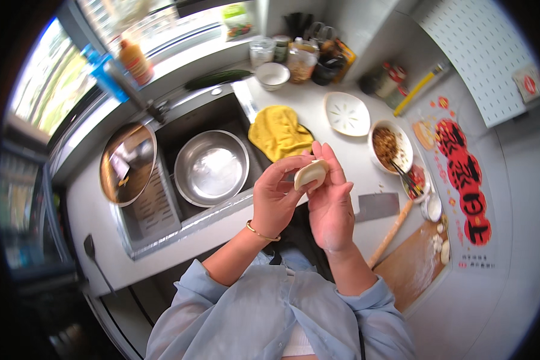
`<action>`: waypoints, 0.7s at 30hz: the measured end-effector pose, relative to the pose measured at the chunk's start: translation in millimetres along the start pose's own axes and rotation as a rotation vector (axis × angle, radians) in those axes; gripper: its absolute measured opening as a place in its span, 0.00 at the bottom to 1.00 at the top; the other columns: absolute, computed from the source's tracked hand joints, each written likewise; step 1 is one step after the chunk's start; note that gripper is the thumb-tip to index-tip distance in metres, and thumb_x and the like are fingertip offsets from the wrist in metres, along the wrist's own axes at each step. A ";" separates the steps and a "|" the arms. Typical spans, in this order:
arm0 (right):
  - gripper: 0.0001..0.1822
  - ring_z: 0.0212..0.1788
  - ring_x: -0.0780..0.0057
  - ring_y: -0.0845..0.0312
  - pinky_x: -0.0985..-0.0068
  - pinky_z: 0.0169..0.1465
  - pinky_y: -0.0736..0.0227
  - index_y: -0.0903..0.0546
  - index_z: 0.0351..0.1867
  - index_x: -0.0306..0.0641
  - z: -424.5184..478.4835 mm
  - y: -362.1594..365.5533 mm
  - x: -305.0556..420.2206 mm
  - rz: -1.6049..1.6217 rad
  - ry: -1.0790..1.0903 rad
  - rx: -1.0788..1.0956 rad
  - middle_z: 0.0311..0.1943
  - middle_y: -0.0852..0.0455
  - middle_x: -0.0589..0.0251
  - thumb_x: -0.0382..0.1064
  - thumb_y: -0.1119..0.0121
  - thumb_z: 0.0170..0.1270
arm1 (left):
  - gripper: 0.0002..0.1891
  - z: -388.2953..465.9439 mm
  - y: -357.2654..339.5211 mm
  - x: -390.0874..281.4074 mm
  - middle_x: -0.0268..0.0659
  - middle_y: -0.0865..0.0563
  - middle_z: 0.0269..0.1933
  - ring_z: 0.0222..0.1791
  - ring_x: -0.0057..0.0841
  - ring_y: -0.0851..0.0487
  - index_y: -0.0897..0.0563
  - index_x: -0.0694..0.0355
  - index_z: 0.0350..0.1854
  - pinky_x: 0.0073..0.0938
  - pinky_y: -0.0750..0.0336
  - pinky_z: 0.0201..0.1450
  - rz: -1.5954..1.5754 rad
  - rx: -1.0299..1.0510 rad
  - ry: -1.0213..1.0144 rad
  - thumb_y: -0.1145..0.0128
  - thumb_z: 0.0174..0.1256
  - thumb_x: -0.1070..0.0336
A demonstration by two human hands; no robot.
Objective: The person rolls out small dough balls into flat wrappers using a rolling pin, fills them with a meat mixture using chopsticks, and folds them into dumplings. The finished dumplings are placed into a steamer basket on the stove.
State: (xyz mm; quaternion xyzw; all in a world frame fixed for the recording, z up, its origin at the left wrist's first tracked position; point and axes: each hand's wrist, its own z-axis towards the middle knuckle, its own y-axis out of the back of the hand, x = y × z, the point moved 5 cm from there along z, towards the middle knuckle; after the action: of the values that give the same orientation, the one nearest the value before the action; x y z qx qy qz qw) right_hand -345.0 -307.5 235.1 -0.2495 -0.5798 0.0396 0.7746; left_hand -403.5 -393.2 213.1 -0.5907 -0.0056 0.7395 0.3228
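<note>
A folded, pale dough dumpling (311, 174) is between my two hands, raised over the front of the counter. My left hand (276, 186) grips it from the left with thumb and fingers; a gold-coloured bangle circles that wrist. My right hand (330, 198), dusted with flour, cups the dumpling's right side, its fingers pointing up behind it. Over to the right, a white bowl of brown minced filling (385, 143) has dark chopsticks leaning from it. A floured wooden board (411, 265) and a rolling pin (392, 231) lie beside my right forearm.
A steel basin (211, 168) sits in the sink, with a tilted pan lid (128, 164) to its left. Behind my hands lies a yellow cloth (279, 132). A white dish (347, 114), a metal dough scraper (378, 206) and jars (302, 60) stand or lie on the counter.
</note>
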 end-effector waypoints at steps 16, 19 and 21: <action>0.34 0.72 0.66 0.42 0.66 0.76 0.52 0.48 0.76 0.39 -119.9 -157.1 -70.8 0.472 -0.322 0.342 0.70 0.38 0.58 0.51 0.53 0.78 | 0.25 -184.8 99.3 -77.5 0.41 0.33 0.74 0.72 0.26 0.34 0.37 0.68 0.74 0.27 0.42 0.74 -0.161 -0.478 -0.026 0.61 0.83 0.58; 0.33 0.74 0.64 0.45 0.65 0.77 0.54 0.45 0.75 0.38 -159.8 -207.6 -78.4 0.361 -0.286 0.485 0.70 0.39 0.57 0.49 0.50 0.75 | 0.24 -220.5 123.9 -115.3 0.36 0.29 0.70 0.67 0.20 0.30 0.37 0.65 0.75 0.21 0.38 0.72 -0.338 -0.609 -0.119 0.60 0.82 0.61; 0.33 0.74 0.64 0.45 0.65 0.77 0.53 0.46 0.75 0.39 -192.1 -245.4 -85.6 0.331 -0.302 0.589 0.71 0.39 0.58 0.45 0.50 0.74 | 0.24 -256.3 152.6 -130.2 0.37 0.28 0.70 0.68 0.21 0.30 0.38 0.64 0.76 0.21 0.38 0.72 -0.351 -0.662 -0.212 0.59 0.82 0.62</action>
State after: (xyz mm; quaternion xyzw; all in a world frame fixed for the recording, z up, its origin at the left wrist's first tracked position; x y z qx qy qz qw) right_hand -252.3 -617.1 227.0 -0.0978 -0.6032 0.3658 0.7020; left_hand -238.3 -672.7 189.5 -0.5735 -0.3783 0.6881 0.2337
